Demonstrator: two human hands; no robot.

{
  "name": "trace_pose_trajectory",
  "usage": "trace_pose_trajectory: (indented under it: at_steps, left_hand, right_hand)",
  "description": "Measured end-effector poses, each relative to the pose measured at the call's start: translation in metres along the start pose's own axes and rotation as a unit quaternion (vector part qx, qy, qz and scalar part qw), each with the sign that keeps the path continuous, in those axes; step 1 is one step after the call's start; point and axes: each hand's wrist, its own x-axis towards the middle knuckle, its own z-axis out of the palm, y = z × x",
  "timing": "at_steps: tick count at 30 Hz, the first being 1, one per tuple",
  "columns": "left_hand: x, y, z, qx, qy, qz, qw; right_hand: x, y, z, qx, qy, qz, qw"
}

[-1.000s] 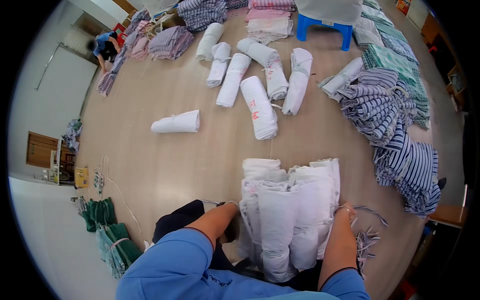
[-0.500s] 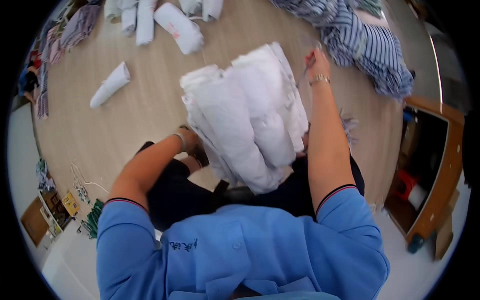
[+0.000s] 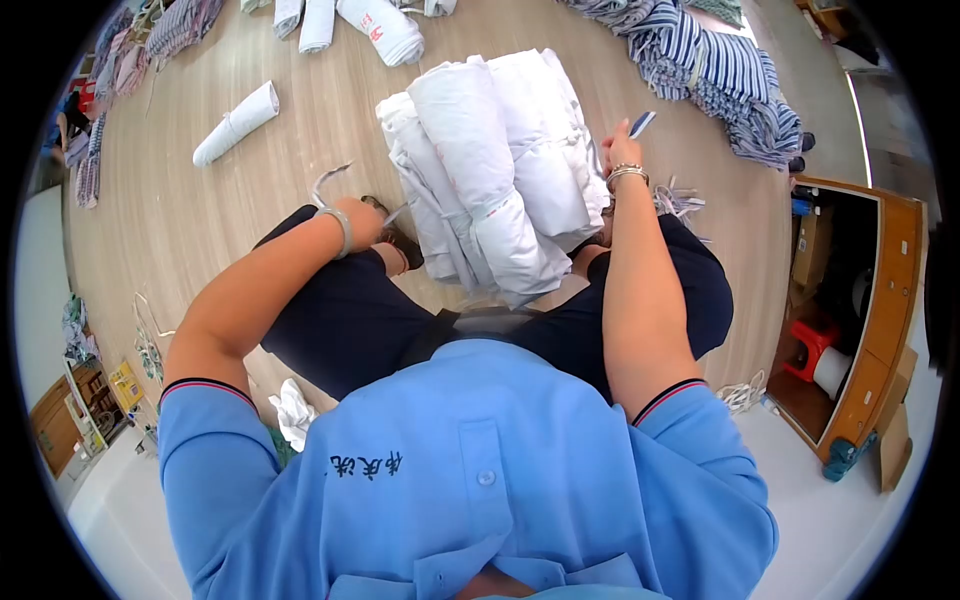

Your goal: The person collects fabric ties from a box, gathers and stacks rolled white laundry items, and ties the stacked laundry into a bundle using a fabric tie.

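Note:
A stack of white folded cloth bundles (image 3: 465, 150) stands between my knees, with thin ties around some of the rolls. My left hand (image 3: 356, 222) is closed at the stack's left side, and a pale cloth strip (image 3: 325, 182) sticks out past its fingers. Off the stack's right side, my right hand (image 3: 622, 152) grips a small, slim blue-and-white object (image 3: 643, 124) whose kind I cannot make out. A heap of loose pale strips (image 3: 680, 200) lies by my right knee.
One rolled white cloth (image 3: 237, 123) lies to the left, with more white rolls (image 3: 382, 30) at the far edge of view. Striped blue-and-white cloth bundles (image 3: 730, 75) are piled far right. An open wooden cabinet (image 3: 868, 310) stands at right, a red stool (image 3: 812, 348) inside.
The view has shifted, and the white stack sits higher in it. My left hand has moved slightly away from the stack, with the strip now showing. The blue-and-white object now shows in my right hand.

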Motion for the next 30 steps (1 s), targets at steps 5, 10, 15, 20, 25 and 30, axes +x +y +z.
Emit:
trace_pose_trajectory:
  at_steps: [5, 10, 15, 20, 25, 30]
  left_hand:
    - [-0.013, 0.010, -0.014, -0.006, 0.012, -0.010, 1.000]
    - [-0.028, 0.025, -0.028, -0.244, 0.110, -0.010, 0.963]
    - [-0.020, 0.059, -0.025, -0.499, 0.207, -0.003, 0.841]
    - [-0.004, 0.072, -0.044, -0.499, 0.186, 0.006, 0.846]
    - [-0.025, 0.107, -0.082, -0.467, 0.120, 0.064, 0.874]
    - [-0.059, 0.084, -0.128, -0.597, 0.093, 0.015, 0.797]
  right_hand:
    - [-0.112, -0.061, 0.013, -0.063, -0.037, -0.275, 0.959]
    - [-0.174, -0.043, 0.074, -0.197, -0.091, -0.527, 0.822]
    - [-0.190, -0.044, 0.071, -0.301, -0.121, -0.532, 0.782]
    - [-0.184, -0.002, 0.090, -0.329, -0.104, -0.618, 0.706]
    - [-0.147, 0.006, 0.123, -0.326, -0.060, -0.607, 0.722]
    - [-0.133, 0.000, 0.126, -0.286, -0.107, -0.604, 0.736]
